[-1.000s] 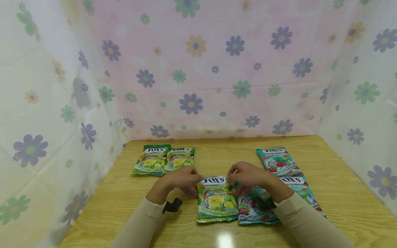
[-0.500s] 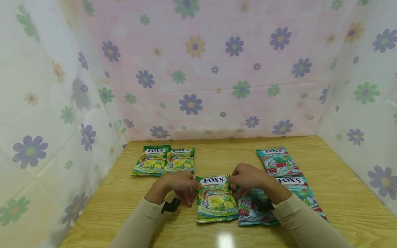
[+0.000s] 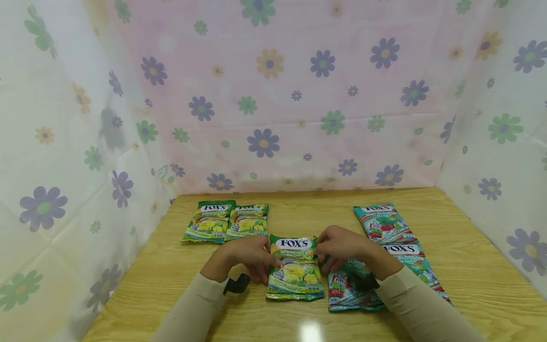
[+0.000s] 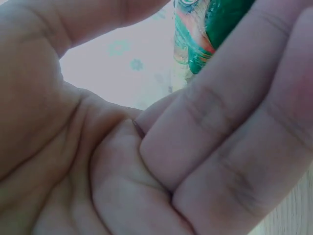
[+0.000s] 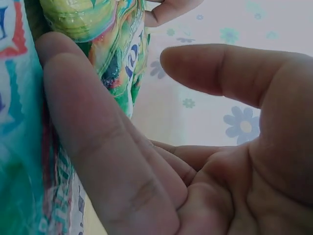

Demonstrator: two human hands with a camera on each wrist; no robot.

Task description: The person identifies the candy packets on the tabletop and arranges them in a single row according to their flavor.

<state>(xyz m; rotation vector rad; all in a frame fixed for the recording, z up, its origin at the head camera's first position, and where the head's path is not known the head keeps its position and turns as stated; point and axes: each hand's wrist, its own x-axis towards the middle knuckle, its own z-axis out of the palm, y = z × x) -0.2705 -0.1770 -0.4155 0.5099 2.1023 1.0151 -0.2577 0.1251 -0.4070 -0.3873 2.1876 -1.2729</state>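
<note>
Floral cloth (image 3: pixel 295 111) on three sides of a wood-grain table (image 3: pixel 309 218) suggests a curtained booth (image 3: pixel 77 161).

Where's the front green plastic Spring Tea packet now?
In the head view, the green packet is lower centre between the left hand and right hand, left of the nearest teal plastic packet.

The right hand (image 3: pixel 342 247) hides the upper part of the nearest teal packet (image 3: pixel 339 289). Both sleeves (image 3: pixel 190 306) run off the head view's bottom edge. The central green packet (image 3: pixel 295 275) bears print too small to read. The left wrist view crops the left hand (image 4: pixel 146 152); the right crops teal wrapping (image 5: pixel 19 161).
</note>
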